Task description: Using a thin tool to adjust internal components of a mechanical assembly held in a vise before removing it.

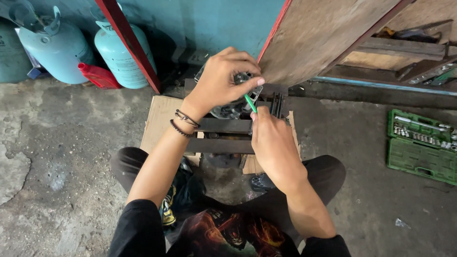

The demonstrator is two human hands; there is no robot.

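Both hands work over the metal stand [223, 138]: left hand [221, 81] clasps the round metal part [233, 108], right hand [273, 143] grips a green-handled tool [250, 103] just beside it.

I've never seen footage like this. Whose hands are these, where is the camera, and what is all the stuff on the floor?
The camera sits on the person's head, looking down at their own hands as they sit on a concrete floor. The left hand rests on a round metal part sitting on a dark metal stand. The right hand holds a thin green tool against that part. Cardboard lies underneath. Pale green gas cylinders stand at the wall, and an open green socket set lies to the right.
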